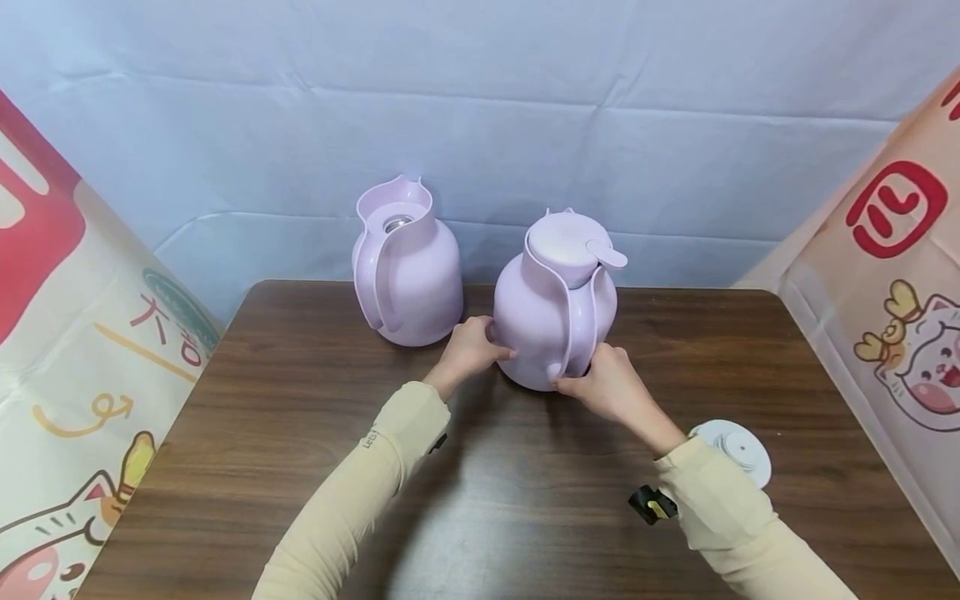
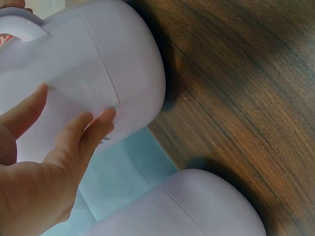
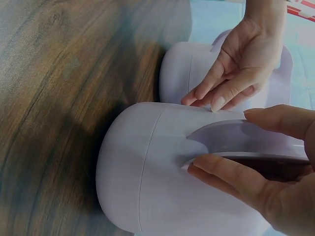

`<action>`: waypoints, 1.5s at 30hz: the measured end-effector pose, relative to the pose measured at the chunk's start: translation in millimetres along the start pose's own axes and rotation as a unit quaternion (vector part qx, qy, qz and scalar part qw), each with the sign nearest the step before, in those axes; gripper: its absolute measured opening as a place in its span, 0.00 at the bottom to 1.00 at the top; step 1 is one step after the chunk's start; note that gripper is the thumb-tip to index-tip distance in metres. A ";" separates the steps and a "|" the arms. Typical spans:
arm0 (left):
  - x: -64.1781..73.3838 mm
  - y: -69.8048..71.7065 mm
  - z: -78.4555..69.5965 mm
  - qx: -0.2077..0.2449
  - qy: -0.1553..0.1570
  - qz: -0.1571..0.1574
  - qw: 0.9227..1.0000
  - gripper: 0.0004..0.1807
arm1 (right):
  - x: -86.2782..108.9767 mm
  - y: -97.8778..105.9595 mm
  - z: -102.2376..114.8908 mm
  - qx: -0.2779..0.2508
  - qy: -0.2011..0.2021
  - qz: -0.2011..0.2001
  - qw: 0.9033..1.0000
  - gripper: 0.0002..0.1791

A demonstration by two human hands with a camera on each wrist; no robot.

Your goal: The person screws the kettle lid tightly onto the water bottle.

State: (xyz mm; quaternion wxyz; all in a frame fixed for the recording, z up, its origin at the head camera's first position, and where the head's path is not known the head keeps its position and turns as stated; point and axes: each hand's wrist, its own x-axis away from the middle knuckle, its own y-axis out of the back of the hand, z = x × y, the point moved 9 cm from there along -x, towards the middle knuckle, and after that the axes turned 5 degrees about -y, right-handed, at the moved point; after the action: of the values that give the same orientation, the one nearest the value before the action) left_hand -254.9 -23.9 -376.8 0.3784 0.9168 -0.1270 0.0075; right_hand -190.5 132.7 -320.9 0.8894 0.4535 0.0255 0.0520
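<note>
A lilac vacuum jug [image 1: 536, 325] with its lid [image 1: 567, 237] on stands upright on the table, its handle towards me. My left hand [image 1: 471, 350] touches the jug's lower left side, with thumb and fingers spread and fairly straight in the left wrist view. Around the lower end of the handle [image 3: 229, 137], my right hand [image 1: 607, 379] has its thumb on one side and fingers on the other, lightly pinching it. A second lilac jug [image 1: 423, 283] stands to the left without a lid, its round mouth [image 1: 397, 222] showing. Neither hand appears to touch it.
A white round disc-like part [image 1: 738, 450] lies on the brown wooden table [image 1: 525, 508], partly behind my right sleeve. Behind the jugs hangs a pale blue cloth [image 1: 480, 133]. Printed cartoon panels [image 1: 907, 333] flank the table on both sides.
</note>
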 end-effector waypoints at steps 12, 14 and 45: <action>-0.2 -3.0 -1.7 0.006 -0.003 0.004 1.000 0.26 | 1.3 6.4 -6.0 0.000 -0.005 0.002 1.000 0.17; -0.3 -4.0 -1.8 0.005 -0.004 0.005 1.000 0.25 | 1.6 6.6 -8.0 0.000 -0.010 0.003 1.000 0.16; 22.6 -33.9 35.8 -0.068 0.020 0.095 0.993 0.13 | 1.4 25.8 -36.6 -0.009 -0.032 -0.029 0.999 0.15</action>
State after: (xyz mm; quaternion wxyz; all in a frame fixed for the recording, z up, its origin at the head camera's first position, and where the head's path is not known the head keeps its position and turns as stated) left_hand -227.9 -30.9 -423.3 0.4397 0.8726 -0.2059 0.0534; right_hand -194.3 177.3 -321.5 0.8950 0.4458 0.0096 0.0118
